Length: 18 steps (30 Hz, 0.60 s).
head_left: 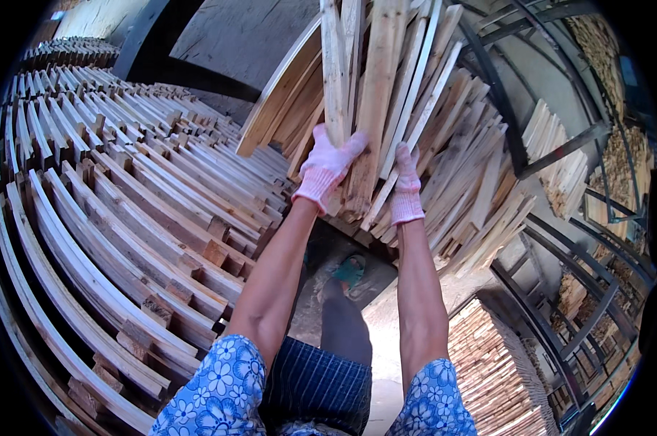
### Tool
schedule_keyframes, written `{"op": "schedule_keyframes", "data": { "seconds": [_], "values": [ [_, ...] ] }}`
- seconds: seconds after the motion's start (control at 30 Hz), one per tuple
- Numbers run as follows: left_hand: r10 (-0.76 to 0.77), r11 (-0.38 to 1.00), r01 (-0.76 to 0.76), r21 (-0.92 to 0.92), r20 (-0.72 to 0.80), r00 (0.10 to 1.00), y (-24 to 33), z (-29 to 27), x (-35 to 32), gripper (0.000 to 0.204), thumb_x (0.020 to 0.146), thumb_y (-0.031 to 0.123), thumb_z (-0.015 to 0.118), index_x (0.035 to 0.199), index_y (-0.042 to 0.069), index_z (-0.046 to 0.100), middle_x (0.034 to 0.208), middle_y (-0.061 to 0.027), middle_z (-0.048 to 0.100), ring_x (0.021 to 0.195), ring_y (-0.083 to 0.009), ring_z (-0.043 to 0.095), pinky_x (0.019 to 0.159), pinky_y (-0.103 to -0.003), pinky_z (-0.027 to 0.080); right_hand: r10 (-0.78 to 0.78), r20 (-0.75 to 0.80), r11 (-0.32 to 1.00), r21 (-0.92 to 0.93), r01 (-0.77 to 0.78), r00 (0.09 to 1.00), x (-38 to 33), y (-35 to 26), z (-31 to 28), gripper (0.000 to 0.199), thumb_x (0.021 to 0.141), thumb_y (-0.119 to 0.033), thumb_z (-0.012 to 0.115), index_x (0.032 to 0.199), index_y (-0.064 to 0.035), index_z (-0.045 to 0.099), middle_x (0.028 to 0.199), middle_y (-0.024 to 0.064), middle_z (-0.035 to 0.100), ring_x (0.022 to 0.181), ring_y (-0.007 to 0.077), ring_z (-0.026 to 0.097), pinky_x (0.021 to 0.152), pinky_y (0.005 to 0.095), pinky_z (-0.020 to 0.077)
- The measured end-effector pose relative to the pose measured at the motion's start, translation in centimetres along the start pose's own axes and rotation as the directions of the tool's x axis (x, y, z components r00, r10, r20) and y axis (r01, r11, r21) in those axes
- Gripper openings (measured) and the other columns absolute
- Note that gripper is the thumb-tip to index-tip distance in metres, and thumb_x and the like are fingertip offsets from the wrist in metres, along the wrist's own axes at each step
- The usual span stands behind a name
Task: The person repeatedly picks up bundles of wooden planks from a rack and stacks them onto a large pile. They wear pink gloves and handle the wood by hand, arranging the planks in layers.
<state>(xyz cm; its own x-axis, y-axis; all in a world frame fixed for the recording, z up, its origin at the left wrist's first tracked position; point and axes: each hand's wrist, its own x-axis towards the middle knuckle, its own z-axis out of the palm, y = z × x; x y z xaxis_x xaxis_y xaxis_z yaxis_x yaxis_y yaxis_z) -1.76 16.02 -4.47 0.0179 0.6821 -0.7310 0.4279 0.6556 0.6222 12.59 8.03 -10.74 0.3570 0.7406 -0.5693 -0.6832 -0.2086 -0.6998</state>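
Both my hands wear pale pink knitted gloves and reach into a loose pile of wooden strips. My left hand (328, 163) is closed round the near end of a pale wooden strip (335, 65), its thumb on the right side. A wider board (379, 87) lies just right of that thumb. My right hand (407, 180) is closed at the edge of a narrow wooden strip (436, 94) that slants away to the upper right; its fingertips are partly hidden. More rough strips (463, 171) fan out to the right of it.
Long stacked rows of wooden strips with spacer blocks (157, 309) fill the left side. Black metal frames (517, 138) stand at the right, with another dark frame (205, 76) at the upper left. A bundled wood stack (495, 356) sits at the lower right.
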Motion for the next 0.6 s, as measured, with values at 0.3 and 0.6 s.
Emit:
{"op": "schedule_keyframes", "data": {
  "seconds": [0.3,0.6],
  "values": [
    [-0.093,0.993,0.111,-0.039,0.309,0.947,-6.0,-2.4,-15.4,0.09,0.086,0.045,0.075,0.152,0.005,0.029,0.13,-0.0183,0.061,0.12,-0.0289,0.061,0.105,-0.036,0.046,0.183,0.132,0.945,-0.297,-0.138,0.974,-17.7,-4.8,-4.3,0.095,0.094,-0.047,0.065,0.161,-0.003,0.014,0.147,0.0154,0.048,0.132,0.0266,0.05,0.113,0.0386,0.0403],
    [-0.068,0.994,0.088,-0.07,0.247,0.967,-4.9,0.1,-12.6,0.113,0.075,0.039,0.089,0.157,0.003,0.021,0.133,-0.0196,0.06,0.121,-0.0269,0.061,0.104,-0.036,0.049,0.426,0.042,0.904,0.012,-0.426,0.904,-16.3,-4.9,-3.1,0.076,0.094,-0.061,0.064,0.141,-0.0027,0.051,0.121,0.0148,0.067,0.103,0.024,0.071,0.087,0.0371,0.062]
  ]
}}
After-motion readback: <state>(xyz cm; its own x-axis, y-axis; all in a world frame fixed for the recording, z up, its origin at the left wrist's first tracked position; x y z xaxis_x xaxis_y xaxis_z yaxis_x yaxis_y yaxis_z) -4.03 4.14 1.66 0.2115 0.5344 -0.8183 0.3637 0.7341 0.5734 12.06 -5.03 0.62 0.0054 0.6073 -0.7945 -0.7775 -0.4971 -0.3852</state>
